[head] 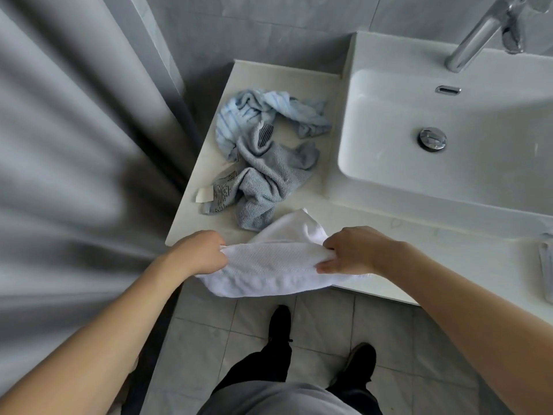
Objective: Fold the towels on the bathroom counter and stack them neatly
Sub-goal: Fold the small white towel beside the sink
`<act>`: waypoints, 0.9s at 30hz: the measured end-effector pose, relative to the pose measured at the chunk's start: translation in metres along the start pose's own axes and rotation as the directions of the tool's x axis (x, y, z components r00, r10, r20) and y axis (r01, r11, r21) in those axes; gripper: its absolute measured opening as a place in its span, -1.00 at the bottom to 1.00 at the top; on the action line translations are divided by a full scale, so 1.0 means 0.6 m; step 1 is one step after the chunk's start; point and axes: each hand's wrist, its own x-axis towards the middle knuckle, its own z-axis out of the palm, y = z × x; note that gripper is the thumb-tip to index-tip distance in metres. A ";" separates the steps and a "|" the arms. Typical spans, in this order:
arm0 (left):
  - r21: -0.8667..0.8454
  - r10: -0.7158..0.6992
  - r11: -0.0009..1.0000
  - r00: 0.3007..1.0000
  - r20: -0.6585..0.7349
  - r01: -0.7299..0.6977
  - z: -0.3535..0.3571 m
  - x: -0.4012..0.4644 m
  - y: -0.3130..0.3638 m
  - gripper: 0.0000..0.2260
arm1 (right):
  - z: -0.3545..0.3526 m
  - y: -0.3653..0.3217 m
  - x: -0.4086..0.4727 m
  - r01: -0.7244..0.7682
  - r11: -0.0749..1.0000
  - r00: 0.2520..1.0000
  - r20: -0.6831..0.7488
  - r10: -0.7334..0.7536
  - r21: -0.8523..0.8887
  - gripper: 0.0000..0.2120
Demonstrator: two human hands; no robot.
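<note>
A white towel [269, 265] lies over the front edge of the white counter [302, 82], part of it hanging down past the edge. My left hand [199, 253] grips its left end and my right hand [353, 251] pinches its right end, stretching the cloth between them. Behind it a grey-blue towel [269, 181] lies crumpled with a patterned band and a label at its left. A light blue striped towel [269, 112] is bunched up farther back, touching the grey-blue one.
A white sink basin [449, 121] with a chrome drain [431, 139] and tap [484, 28] fills the right. A grey curtain [74, 145] hangs at the left. Another folded cloth [546, 265] shows at the right edge. Grey floor tiles and my shoes are below.
</note>
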 end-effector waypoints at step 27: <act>0.277 0.248 0.923 0.963 0.102 -0.267 0.058 0.007 0.286 -0.83 | 0.194 0.144 -0.114 -0.380 0.892 0.889 -0.170 0.425 0.244 -0.63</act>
